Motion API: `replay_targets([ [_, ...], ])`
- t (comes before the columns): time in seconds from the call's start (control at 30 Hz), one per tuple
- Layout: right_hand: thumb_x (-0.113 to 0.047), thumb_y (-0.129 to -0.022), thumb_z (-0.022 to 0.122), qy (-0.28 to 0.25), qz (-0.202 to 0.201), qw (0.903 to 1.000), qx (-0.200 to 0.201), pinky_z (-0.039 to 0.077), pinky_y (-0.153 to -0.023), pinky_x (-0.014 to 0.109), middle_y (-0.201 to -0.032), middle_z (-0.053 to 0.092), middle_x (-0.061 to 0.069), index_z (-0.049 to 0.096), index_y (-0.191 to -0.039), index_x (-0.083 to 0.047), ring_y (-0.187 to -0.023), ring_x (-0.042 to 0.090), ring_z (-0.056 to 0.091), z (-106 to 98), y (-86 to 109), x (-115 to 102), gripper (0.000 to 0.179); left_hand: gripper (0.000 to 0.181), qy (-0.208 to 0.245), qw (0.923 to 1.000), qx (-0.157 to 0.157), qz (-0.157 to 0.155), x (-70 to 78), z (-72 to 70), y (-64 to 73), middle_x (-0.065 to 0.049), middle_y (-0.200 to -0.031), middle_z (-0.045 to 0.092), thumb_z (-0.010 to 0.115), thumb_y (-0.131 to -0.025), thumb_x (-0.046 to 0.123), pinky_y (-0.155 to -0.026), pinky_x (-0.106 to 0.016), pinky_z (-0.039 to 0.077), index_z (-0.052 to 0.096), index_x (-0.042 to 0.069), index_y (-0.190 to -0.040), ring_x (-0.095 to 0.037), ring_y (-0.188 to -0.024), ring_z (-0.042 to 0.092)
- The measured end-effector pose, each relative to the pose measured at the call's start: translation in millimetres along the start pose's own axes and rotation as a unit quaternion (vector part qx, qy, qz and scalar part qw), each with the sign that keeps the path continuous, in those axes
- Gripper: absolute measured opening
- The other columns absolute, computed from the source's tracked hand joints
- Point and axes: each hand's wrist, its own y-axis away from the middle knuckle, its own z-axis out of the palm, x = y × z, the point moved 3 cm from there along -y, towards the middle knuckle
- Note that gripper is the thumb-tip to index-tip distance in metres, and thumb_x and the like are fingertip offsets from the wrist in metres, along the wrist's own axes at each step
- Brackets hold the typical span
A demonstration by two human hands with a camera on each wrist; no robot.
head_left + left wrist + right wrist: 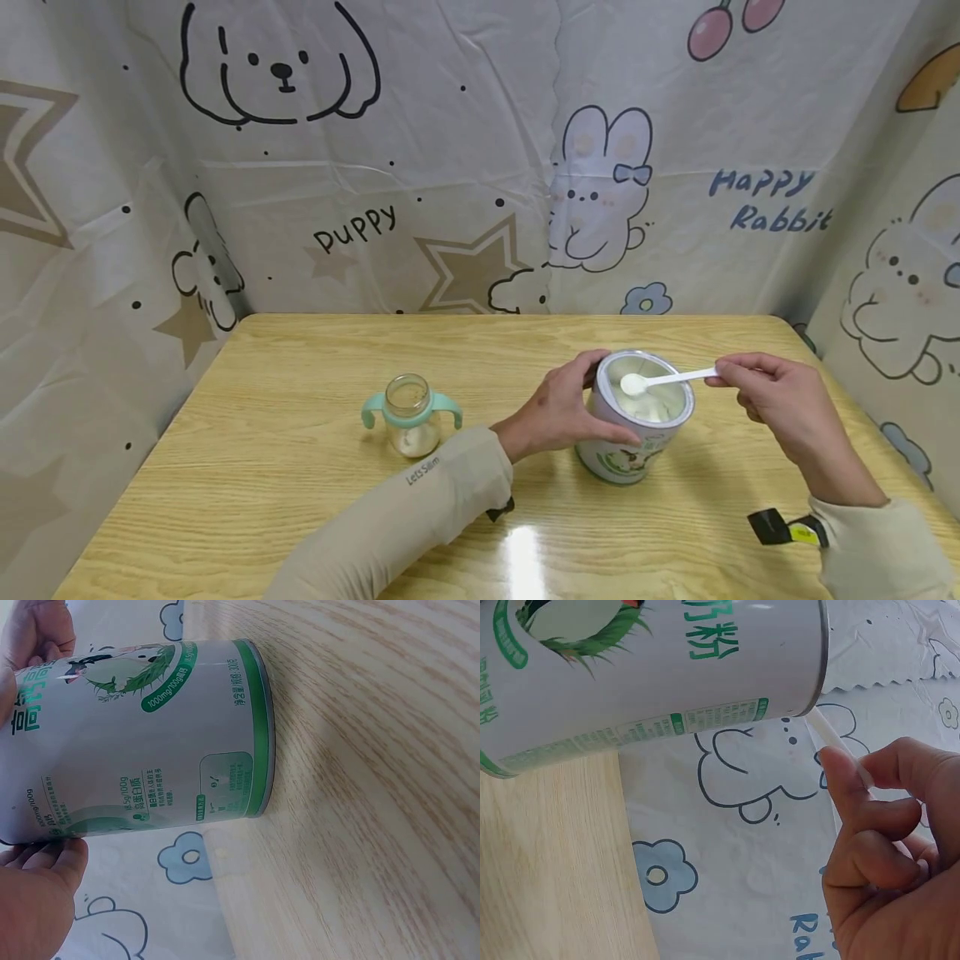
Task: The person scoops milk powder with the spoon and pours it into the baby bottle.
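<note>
A white and green milk powder can (617, 460) stands open on the wooden table, its pale powder (651, 408) visible inside. My left hand (558, 408) grips the can around its upper side, thumb across the front and fingers behind. In the left wrist view the can (150, 742) shows green print and a green base band. Between thumb and forefinger, my right hand (780, 400) pinches the handle of a white measuring scoop (678, 377). The scoop's bowl, heaped with powder, is over the can's opening. The right wrist view shows the scoop handle (838, 741) beside the can's rim.
Left of the can stands a clear baby bottle (408, 400) without a lid, with mint green handles (448, 406) and some powder at its bottom. Behind the wooden table (300, 367) hangs a printed cloth (465, 150) with cartoon animals.
</note>
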Motion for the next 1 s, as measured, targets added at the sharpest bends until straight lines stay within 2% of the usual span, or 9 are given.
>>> replay_targets([
  [0.3,-0.021,-0.101,0.063,-0.038,0.005,0.9991,-0.016,0.036,-0.047,0.024,-0.079,0.071,-0.015,0.071,-0.09,-0.029,-0.058,0.007,0.043,-2,-1.8,2,0.016,0.094,0.008,1.0,0.001,0.0,-0.7,1.8,0.3,-0.001,-0.138,0.056,0.095,-0.067,0.021,-0.102,-0.02,0.044,0.043,0.009,-0.145,-0.008,-0.126,0.053],
  [0.47,-0.018,-0.1,0.063,-0.069,0.0,0.9974,-0.023,0.034,-0.046,0.024,-0.079,0.072,-0.013,0.073,-0.089,-0.029,-0.057,0.008,0.043,-4,-2.3,2,0.019,0.095,0.012,0.9999,0.002,-0.001,-0.5,2.9,1.2,-0.001,-0.139,0.055,0.095,-0.068,0.021,-0.104,-0.021,0.043,0.042,0.009,-0.146,-0.009,-0.129,0.052],
  [0.63,-0.014,-0.1,0.062,-0.098,-0.017,0.9946,-0.029,0.031,-0.045,0.026,-0.078,0.072,-0.011,0.074,-0.088,-0.027,-0.054,0.008,0.042,-6,-2.9,1,0.021,0.099,0.013,0.9998,0.002,-0.016,-1.2,2.1,2.9,-0.002,-0.144,0.051,0.095,-0.069,0.022,-0.107,-0.022,0.041,0.039,0.009,-0.149,-0.011,-0.134,0.047],
  [0.8,-0.011,-0.1,0.062,-0.124,-0.024,0.9914,-0.035,0.028,-0.044,0.027,-0.078,0.073,-0.009,0.075,-0.088,-0.025,-0.053,0.009,0.04,-8,-3.0,-3,0.022,0.099,0.018,0.9996,0.004,-0.021,-2.4,-4.3,6.1,-0.004,-0.148,0.047,0.094,-0.069,0.021,-0.11,-0.022,0.036,0.038,0.007,-0.149,-0.011,-0.137,0.043],
  [1.0,-0.011,-0.1,0.062,-0.135,-0.029,0.9898,-0.033,0.027,-0.045,0.027,-0.078,0.073,-0.008,0.075,-0.089,-0.024,-0.053,0.01,0.04,-9,-3.1,-8,0.021,0.102,0.021,0.9984,0.004,-0.052,-3.5,-16.7,11.9,-0.006,-0.155,0.04,0.094,-0.071,0.023,-0.111,-0.021,0.036,0.035,0.007,-0.152,-0.016,-0.141,0.039],
])
